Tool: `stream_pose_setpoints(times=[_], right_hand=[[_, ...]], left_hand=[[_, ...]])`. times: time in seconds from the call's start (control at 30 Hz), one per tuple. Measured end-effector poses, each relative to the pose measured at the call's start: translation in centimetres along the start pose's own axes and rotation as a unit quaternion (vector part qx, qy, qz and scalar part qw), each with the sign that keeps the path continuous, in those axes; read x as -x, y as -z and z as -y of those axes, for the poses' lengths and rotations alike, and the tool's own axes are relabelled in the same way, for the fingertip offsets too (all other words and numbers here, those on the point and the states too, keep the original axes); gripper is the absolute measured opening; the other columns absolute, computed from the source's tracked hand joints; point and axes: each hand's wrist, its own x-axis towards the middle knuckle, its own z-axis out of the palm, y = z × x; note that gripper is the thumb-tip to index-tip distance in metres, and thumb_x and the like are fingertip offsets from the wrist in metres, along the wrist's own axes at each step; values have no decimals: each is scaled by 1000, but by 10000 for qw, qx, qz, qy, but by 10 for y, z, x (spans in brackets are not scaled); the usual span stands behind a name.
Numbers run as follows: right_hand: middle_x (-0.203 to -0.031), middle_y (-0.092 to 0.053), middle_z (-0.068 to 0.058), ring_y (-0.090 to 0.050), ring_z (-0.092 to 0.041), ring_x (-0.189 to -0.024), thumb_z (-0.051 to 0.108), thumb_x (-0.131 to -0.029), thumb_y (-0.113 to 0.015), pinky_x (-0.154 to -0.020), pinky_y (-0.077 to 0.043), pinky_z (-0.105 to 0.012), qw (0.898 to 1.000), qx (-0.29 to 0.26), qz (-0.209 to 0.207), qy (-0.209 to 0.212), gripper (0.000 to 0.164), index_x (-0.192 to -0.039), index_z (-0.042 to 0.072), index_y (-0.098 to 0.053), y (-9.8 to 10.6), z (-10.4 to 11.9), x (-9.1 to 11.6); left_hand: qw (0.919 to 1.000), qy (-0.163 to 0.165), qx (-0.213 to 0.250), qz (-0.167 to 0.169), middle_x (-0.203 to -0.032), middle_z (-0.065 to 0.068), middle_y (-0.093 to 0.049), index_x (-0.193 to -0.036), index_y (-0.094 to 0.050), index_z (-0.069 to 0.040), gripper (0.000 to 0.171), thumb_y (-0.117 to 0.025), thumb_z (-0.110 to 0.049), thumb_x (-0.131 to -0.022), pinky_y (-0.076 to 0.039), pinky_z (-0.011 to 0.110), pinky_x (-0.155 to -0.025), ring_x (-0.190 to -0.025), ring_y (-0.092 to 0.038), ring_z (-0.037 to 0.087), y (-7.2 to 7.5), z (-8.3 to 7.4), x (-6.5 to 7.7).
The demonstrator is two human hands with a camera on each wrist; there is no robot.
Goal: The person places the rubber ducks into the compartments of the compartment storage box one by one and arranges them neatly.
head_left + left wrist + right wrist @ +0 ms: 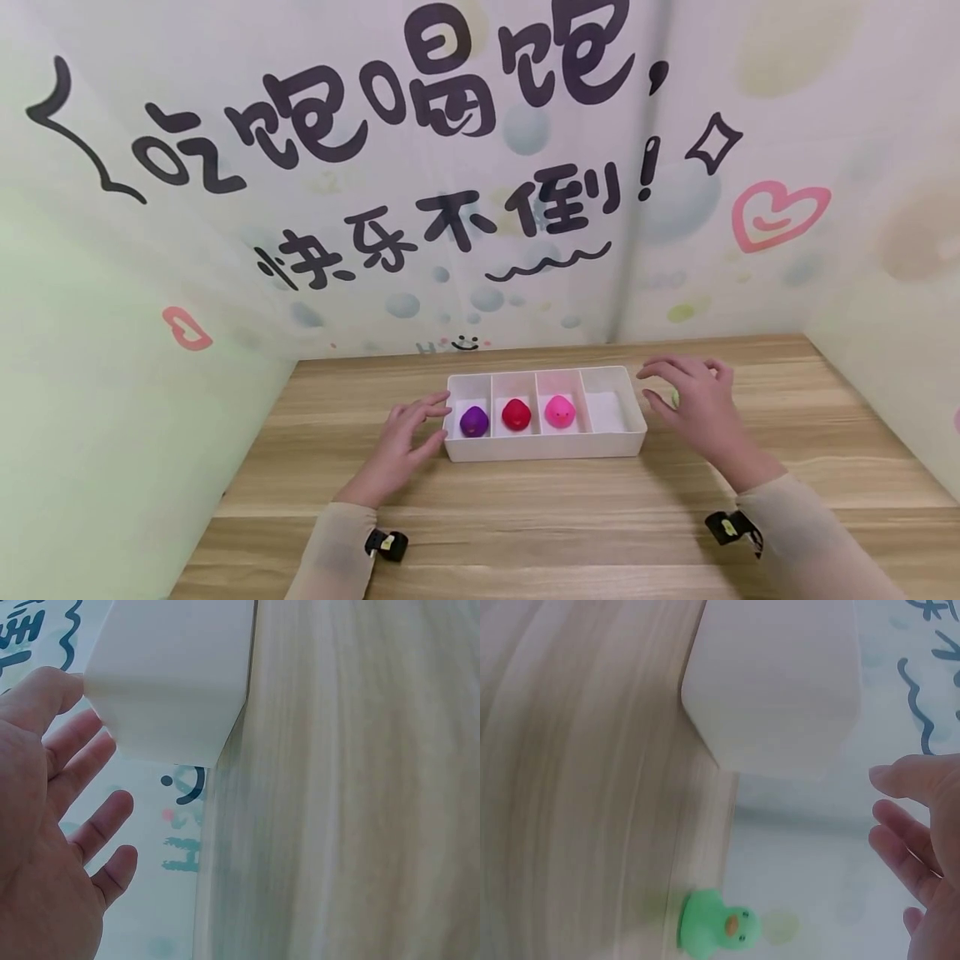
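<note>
A white divided box [543, 447] stands on the wooden table. In three of its compartments sit a purple rubber duck [474, 422], a red rubber duck [516, 414] and a pink rubber duck [559, 412]; the rightmost compartment holds no duck. My left hand [397, 446] touches the box's left end with thumb and fingertips, its fingers loosely extended. Just off the right end hovers my right hand [697, 408], fingers spread and nothing held. A green rubber duck [712, 924] sits on the table past the box, mostly hidden behind the right hand in the head view.
A printed wall [450, 308] with dark lettering rises behind the table [525, 525]. Pale side walls flank it at left [112, 400] and right [892, 333]. Black straps with small devices are on both wrists.
</note>
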Motion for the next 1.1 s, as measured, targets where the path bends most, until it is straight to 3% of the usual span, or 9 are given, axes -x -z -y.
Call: stream_pose_setpoints(times=[0.13,0.4,0.7,0.9,1.1], right_hand=[[-109,-72,-9,-64,-36,-99,-3,-72,-86,-91,-27,-65,9996,169,64,-210,35,-99,15,-73,9,-10,4],[-114,-71,-14,-62,-42,-99,6,-72,-88,-89,-24,-64,9937,516,584,-802,35,-102,14,-73,23,-33,17],[-123,-67,-25,-55,-49,-108,18,-76,-89,-91,-21,-67,9731,825,1292,-1717,40,-112,14,-70,34,-47,25],[-126,-68,-30,-60,-50,-108,18,-79,-87,-91,-21,-67,9670,761,1608,-1825,40,-115,15,-70,31,-52,27],[-114,-73,-27,-63,-46,-100,16,-80,-86,-93,-18,-69,9643,588,1755,-1893,36,-112,13,-71,27,-57,28]], left_hand=[[10000,51,22,4,-160,-7,-49,-135,-64,-14,34,-67,-20,-101,-40,58,-108,-132,-45,25,0,0,0],[10000,64,56,-10,-160,-7,-49,-135,-64,-13,35,-67,-20,-101,-39,58,-108,-132,-45,25,0,0,-1],[10000,-23,34,-33,-159,-5,-50,-134,-64,-12,34,-67,-22,-102,-39,59,-108,-134,-44,27,1,0,-1],[10000,-35,5,-83,-159,-4,-50,-133,-65,-12,33,-68,-19,-100,-40,58,-107,-132,-45,26,0,1,-1],[10000,-48,-26,-63,-159,-3,-50,-133,-64,-13,34,-68,-18,-100,-41,57,-106,-131,-46,26,0,-1,-1]])
